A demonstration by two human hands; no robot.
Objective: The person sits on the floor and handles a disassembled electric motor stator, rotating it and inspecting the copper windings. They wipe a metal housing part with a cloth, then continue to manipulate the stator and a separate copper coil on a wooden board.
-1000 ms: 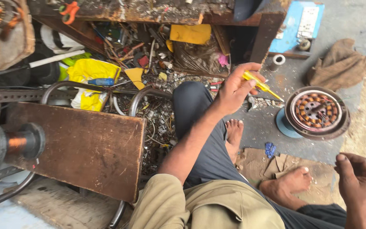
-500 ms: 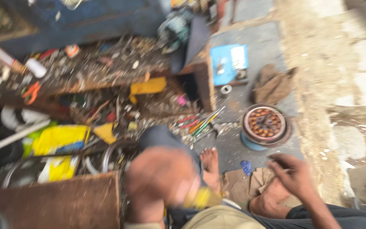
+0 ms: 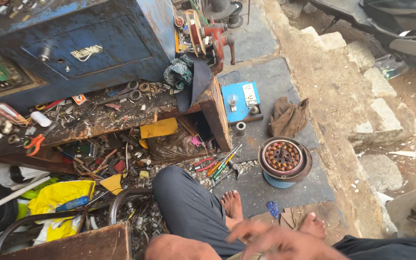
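Observation:
My right hand (image 3: pixel 285 243) is a motion-blurred shape at the bottom edge, over my lap, and I cannot make out anything in it. Left of it a bare forearm (image 3: pixel 169 249) shows at the frame's bottom edge; my left hand itself is lost in the blur. I sit on the ground in grey trousers (image 3: pixel 188 212) with bare feet (image 3: pixel 232 204). In front of my feet lie several screwdrivers (image 3: pixel 220 166). To their right, a round motor stator with copper windings (image 3: pixel 285 161) sits on a blue base.
A blue metal cabinet (image 3: pixel 87 43) stands behind a cluttered wooden shelf (image 3: pixel 102 120) with orange scissors (image 3: pixel 34 143). A red winding machine (image 3: pixel 208 33), blue switch board (image 3: pixel 240 101), brown cloth (image 3: pixel 287 115), yellow bag (image 3: pixel 61 197), wooden board (image 3: pixel 73 245). Stone steps (image 3: pixel 371 120) and a scooter (image 3: pixel 386 24) are right.
The camera has tilted up towards the cabinet. My left arm, stretched out with a yellow screwdriver a second ago, has pulled back to my lap. My right hand has moved left, now blurred.

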